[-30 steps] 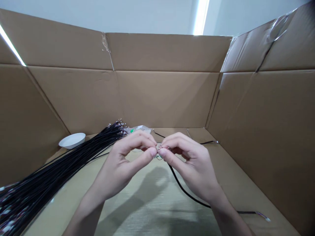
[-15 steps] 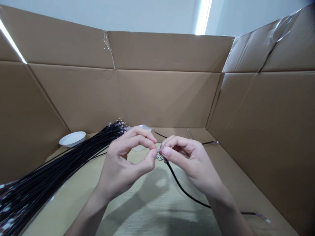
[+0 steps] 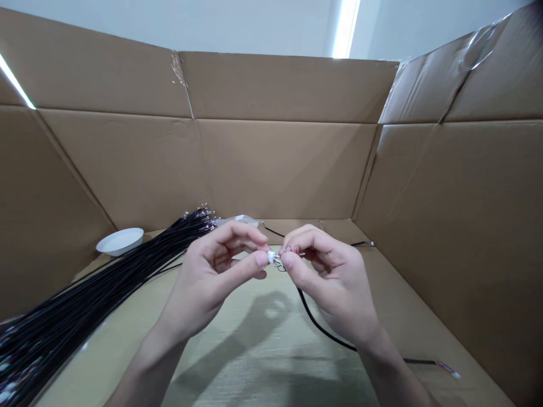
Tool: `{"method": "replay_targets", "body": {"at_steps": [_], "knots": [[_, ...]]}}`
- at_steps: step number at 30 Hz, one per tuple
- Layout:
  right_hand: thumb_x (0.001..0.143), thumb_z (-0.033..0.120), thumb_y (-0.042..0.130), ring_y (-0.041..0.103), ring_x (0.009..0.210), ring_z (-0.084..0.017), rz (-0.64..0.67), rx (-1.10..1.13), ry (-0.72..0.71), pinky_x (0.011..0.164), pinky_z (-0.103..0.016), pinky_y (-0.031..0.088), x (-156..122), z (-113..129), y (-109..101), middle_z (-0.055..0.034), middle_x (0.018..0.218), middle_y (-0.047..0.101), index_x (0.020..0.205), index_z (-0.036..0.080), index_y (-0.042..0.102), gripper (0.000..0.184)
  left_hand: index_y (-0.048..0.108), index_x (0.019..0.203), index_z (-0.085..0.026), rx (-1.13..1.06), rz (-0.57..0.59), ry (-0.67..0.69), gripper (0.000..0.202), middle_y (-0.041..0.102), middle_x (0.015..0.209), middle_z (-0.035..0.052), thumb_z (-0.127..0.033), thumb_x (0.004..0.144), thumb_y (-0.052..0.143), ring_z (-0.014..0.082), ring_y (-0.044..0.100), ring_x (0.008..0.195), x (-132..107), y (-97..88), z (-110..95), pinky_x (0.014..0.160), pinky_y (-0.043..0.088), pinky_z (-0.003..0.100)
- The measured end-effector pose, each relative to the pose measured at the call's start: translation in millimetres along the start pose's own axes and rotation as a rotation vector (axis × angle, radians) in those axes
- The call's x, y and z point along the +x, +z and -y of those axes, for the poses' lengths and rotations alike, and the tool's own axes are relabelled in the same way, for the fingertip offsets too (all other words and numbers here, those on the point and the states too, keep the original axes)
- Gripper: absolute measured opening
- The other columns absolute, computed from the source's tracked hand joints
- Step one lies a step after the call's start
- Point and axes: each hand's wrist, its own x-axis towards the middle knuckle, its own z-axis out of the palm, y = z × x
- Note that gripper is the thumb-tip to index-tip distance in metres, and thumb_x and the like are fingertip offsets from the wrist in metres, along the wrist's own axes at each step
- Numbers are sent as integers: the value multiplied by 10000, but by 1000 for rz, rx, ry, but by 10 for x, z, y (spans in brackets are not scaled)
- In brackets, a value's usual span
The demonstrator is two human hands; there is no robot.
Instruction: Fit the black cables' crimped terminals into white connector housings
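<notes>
My left hand (image 3: 212, 277) pinches a tiny white connector (image 3: 271, 257) between thumb and forefinger, held above the tabletop at centre. My right hand (image 3: 335, 277) meets it fingertip to fingertip, pinching the thin wire ends of a black cable (image 3: 316, 325). That cable hangs from my right fingers, runs under my right wrist and ends at the lower right on the table. Both hands are closed in a pinch.
A thick bundle of black cables (image 3: 97, 297) lies on the left of the wooden tabletop (image 3: 263, 350). A small white dish (image 3: 119, 241) stands at the back left. A clear plastic bag (image 3: 237, 221) lies behind my hands. Tall cardboard walls (image 3: 275, 164) enclose the work area.
Both hands have risen slightly and shifted; the white connector now shows between my left fingertips, against the wire ends in my right.
</notes>
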Motion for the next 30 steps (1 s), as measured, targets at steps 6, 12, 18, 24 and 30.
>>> {"method": "replay_targets", "body": {"at_steps": [6,12,18,24,30], "knots": [[951,143,693,596,824,-90,-25,-84,-24,736,-209,493,-8,5,3,12,876,647,819,180,620,155,656,892,-228,-43,13,-63,273,724,807,-56,-322,809,899,52,680,710,9,-19,45,644,622,98],[947,135,693,601,849,-108,-17,-98,-67,759,-244,498,-26,-1,0,4,887,636,827,186,615,152,577,911,-225,-51,28,-75,341,725,790,-48,-342,823,885,52,667,696,-4,-53,52,638,607,101],[938,131,698,593,846,-95,-9,-137,-49,759,-225,491,-21,-7,-13,16,880,631,819,186,607,161,550,874,-214,-25,17,-82,374,726,785,-55,-346,812,895,44,659,671,13,-50,50,638,600,97],[929,127,701,587,826,-96,8,-157,-35,748,-221,489,-19,4,-31,10,873,627,814,184,605,160,529,876,-224,-26,24,-112,370,728,794,-67,-314,821,883,45,668,695,11,-55,67,642,594,92],[924,124,703,598,830,-108,29,-153,-75,748,-237,493,-15,7,-41,3,863,628,815,181,605,157,516,844,-208,-171,106,-237,403,709,743,-53,-285,765,903,47,629,630,62,-30,45,574,569,101]]}}
